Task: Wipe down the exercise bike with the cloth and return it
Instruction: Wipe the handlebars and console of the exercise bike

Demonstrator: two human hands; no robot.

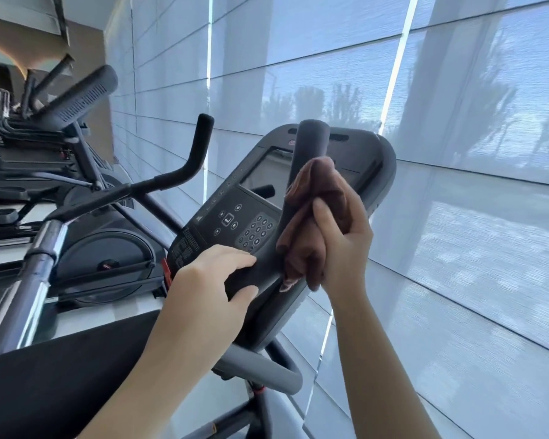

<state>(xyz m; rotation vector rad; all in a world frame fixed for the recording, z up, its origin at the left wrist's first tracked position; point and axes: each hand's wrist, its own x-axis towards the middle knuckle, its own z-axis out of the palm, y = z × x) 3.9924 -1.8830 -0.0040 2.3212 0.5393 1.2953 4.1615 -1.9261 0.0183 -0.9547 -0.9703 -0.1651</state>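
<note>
Your right grip [341,245] is closed on the brown cloth [319,182] and holds it against the upright handlebar [309,137] of the bike [260,372], in front of the console [232,217]. Your left grip [210,286] is curled around the same handlebar lower down, just beside the hanging end of the cloth.

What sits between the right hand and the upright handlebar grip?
In the head view, the brown cloth lies between them: the right hand presses it around the handlebar grip.
</note>
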